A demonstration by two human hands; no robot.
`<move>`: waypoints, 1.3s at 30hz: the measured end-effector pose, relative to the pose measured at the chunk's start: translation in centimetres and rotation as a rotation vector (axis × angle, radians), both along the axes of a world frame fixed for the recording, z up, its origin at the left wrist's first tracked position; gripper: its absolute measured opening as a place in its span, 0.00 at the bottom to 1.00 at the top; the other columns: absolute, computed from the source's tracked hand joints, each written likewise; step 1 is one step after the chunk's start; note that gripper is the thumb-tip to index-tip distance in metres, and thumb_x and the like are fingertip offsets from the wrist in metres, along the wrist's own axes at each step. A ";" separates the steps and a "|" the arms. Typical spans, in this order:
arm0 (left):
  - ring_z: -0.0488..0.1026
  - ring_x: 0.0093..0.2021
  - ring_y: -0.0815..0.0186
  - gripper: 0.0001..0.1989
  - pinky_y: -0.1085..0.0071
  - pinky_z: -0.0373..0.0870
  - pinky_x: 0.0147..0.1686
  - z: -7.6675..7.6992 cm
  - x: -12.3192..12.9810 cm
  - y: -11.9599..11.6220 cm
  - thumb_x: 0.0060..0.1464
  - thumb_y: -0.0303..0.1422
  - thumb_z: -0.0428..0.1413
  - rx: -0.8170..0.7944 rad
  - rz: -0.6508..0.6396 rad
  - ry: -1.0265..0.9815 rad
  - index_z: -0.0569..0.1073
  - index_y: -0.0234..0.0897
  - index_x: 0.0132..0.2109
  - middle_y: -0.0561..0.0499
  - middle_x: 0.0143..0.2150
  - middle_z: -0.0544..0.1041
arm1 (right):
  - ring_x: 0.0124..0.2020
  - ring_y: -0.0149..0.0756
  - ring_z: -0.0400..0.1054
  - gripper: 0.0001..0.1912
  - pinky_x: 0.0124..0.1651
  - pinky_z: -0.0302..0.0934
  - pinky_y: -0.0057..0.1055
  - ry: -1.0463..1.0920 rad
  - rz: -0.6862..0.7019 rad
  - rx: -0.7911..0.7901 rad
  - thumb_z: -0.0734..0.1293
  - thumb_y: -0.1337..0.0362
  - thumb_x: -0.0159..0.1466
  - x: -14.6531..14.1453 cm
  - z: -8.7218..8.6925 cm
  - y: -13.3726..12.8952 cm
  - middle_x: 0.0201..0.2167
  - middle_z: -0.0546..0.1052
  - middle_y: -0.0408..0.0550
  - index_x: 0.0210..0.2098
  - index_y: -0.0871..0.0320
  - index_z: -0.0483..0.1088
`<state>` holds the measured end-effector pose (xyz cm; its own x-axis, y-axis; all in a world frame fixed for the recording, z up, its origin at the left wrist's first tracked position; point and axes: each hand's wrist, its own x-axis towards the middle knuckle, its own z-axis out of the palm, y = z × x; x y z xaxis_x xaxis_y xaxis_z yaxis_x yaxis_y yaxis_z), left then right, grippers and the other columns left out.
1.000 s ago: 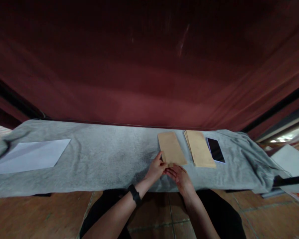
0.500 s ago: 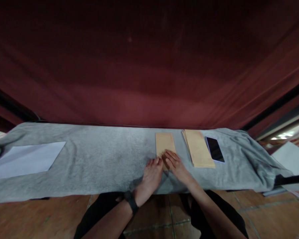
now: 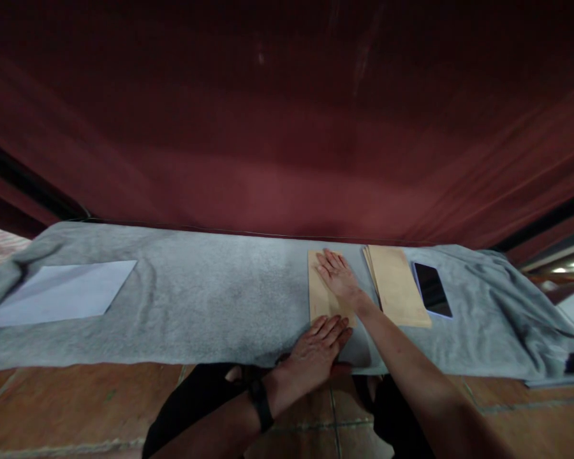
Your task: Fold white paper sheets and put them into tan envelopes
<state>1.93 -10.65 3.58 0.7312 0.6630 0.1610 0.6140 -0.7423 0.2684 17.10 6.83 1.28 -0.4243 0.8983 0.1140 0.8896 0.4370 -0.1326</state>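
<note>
A tan envelope [image 3: 321,294] lies upright on the grey cloth, in front of me and a little right of centre. My left hand [image 3: 319,347], below a dark wristband, rests on its near end with the fingers spread. Flat on its far end is my right hand [image 3: 338,275], fingers apart and stretched forward. Both palms partly hide the envelope. Just to the right sits a stack of similar tan envelopes [image 3: 397,287], slightly fanned at its left edge. Neither hand touches the stack.
A phone [image 3: 432,290] with a dark screen lies right of the stack. White paper [image 3: 67,292] is at the far left of the cloth-covered surface [image 3: 210,299]. A dark red curtain [image 3: 268,191] hangs behind. Below are floor tiles and my knees.
My right hand has slid forward to the envelope's far end. My left hand has turned and flattened over the near end. The view has shifted slightly.
</note>
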 end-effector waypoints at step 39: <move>0.71 0.62 0.52 0.29 0.57 0.65 0.62 -0.5 -0.5 -0.5 0.63 0.48 0.57 -0.100 -0.086 -0.071 0.70 0.34 0.63 0.39 0.61 0.76 | 0.71 0.38 0.53 0.33 0.76 0.32 0.55 0.585 0.350 -0.585 0.44 0.43 0.75 4.2 2.0 -14.2 0.67 0.68 0.43 0.66 0.46 0.64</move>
<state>1.45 -11.12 3.11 0.7751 0.6136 0.1509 0.5258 -0.7588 0.3844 21.30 -7.38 3.27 -0.7022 0.7110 -0.0375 0.4386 0.3904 -0.8094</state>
